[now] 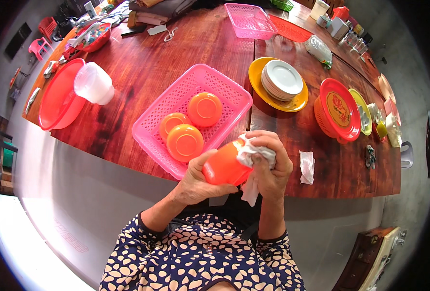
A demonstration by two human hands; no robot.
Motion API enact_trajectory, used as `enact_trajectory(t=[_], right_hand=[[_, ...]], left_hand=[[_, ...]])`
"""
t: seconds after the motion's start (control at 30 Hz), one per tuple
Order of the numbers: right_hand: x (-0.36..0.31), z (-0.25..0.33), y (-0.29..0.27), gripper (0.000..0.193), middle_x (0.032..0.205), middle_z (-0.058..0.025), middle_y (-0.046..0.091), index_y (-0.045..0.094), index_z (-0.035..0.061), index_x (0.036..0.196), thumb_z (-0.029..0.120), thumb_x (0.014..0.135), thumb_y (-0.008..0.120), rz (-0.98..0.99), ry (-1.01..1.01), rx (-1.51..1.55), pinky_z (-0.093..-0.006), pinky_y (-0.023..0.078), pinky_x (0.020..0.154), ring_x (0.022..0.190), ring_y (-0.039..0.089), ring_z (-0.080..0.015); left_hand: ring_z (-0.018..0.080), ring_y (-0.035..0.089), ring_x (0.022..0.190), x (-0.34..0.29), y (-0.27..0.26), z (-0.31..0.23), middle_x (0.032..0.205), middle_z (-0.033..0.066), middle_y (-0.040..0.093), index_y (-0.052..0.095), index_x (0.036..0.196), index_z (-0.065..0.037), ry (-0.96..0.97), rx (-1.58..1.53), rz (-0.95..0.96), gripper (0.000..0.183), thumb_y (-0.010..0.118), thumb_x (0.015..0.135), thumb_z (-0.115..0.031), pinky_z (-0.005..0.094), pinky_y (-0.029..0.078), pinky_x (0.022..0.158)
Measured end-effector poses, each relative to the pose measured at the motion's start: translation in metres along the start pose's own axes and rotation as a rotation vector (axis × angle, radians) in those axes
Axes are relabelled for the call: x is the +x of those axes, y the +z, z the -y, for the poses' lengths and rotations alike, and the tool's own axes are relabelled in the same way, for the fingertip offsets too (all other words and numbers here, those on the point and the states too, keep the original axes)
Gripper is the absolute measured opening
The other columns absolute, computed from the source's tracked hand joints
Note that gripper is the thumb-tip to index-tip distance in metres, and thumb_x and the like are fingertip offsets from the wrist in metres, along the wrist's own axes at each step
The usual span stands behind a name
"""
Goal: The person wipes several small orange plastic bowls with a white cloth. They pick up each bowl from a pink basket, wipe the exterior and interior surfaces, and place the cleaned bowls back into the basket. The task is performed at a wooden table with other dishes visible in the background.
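Observation:
My left hand point(198, 179) is closed round the side of an orange plastic container point(224, 167), held tilted above the table's near edge. Whether it is a bowl or a cup is hard to tell. In my right hand point(273, 167) is a crumpled white tissue point(254, 154), pressed against the container's upper right end; part of it hangs down below. Just beyond my left hand stands a pink perforated basket point(149, 119). Several orange bowls lie upside down in it, the nearest one point(185, 142) by the basket's near side.
A flat white tissue point(307, 167) lies right of my hands. White plates point(284, 77) are stacked on a yellow plate point(256, 72). Red baskets point(338, 109) stand to the right. At left are a red basin point(60, 97) and stacked clear plastic cups point(94, 82). Another pink basket point(249, 22) sits farther back.

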State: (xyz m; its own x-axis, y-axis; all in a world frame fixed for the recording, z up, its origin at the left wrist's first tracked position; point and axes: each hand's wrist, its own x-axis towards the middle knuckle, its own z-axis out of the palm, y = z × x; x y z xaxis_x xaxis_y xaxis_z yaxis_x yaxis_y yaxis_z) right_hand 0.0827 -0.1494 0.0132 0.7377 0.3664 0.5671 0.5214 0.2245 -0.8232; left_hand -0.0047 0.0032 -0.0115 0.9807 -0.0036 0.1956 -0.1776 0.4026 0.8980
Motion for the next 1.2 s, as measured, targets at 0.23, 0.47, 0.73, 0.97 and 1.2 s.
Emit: enact_trajectory(t=[0.23, 0.47, 0.73, 0.97, 1.2], right_hand=[[-0.024, -0.007, 0.031, 0.028, 0.115, -0.0167, 0.057, 0.054, -0.0004, 0.114, -0.002, 0.087, 0.059, -0.292, 0.009, -0.218, -0.0333, 0.046, 0.09, 0.105, 0.056, -0.0232], [-0.018, 0.017, 0.037, 0.028, 0.11, -0.0153, 0.058, 0.064, 0.0013, 0.099, 0.003, 0.071, 0.069, 0.081, -0.462, -0.603, -0.0423, 0.048, 0.092, 0.108, 0.056, -0.0315], [-0.012, 0.007, 0.027, 0.029, 0.109, -0.0151, 0.058, 0.063, 0.0026, 0.102, 0.002, 0.074, 0.067, 0.001, -0.379, -0.546, -0.0406, 0.05, 0.087, 0.102, 0.058, -0.0323], [-0.033, 0.005, 0.032, 0.032, 0.112, -0.0194, 0.057, 0.06, 0.0006, 0.109, -0.006, 0.078, 0.063, -0.127, -0.02, -0.412, -0.0378, 0.05, 0.084, 0.1, 0.058, -0.0343], [-0.043, 0.017, 0.05, 0.036, 0.108, -0.0148, 0.057, 0.063, 0.0013, 0.103, -0.001, 0.068, 0.073, 0.033, -0.425, -0.504, -0.0382, 0.051, 0.084, 0.101, 0.057, -0.0324]], left_hand=[[0.0175, 0.054, 0.117, 0.007, 0.008, 0.009, 0.127, 0.007, 0.055, 0.044, 0.133, -0.007, -0.073, -0.656, -0.233, 0.049, 0.065, 0.088, -0.008, 0.0365, 0.046, 0.1], [0.0147, 0.058, 0.108, 0.004, 0.012, 0.005, 0.119, 0.0075, 0.058, 0.048, 0.127, -0.005, -0.12, -0.493, -0.292, 0.037, 0.043, 0.101, -0.03, 0.0314, 0.049, 0.092], [0.0213, 0.052, 0.118, 0.001, 0.014, 0.003, 0.127, 0.0107, 0.054, 0.044, 0.132, -0.002, -0.125, -0.452, -0.271, 0.049, 0.04, 0.1, -0.04, 0.0374, 0.041, 0.103], [0.0238, 0.051, 0.122, 0.006, 0.007, 0.008, 0.13, 0.012, 0.053, 0.042, 0.132, -0.003, -0.059, -0.595, -0.358, 0.049, 0.045, 0.099, -0.039, 0.0409, 0.039, 0.106], [0.0129, 0.062, 0.09, 0.008, 0.018, -0.008, 0.101, 0.0048, 0.062, 0.056, 0.112, -0.009, -0.044, -0.362, -0.466, 0.028, 0.047, 0.1, -0.032, 0.0293, 0.052, 0.079]])
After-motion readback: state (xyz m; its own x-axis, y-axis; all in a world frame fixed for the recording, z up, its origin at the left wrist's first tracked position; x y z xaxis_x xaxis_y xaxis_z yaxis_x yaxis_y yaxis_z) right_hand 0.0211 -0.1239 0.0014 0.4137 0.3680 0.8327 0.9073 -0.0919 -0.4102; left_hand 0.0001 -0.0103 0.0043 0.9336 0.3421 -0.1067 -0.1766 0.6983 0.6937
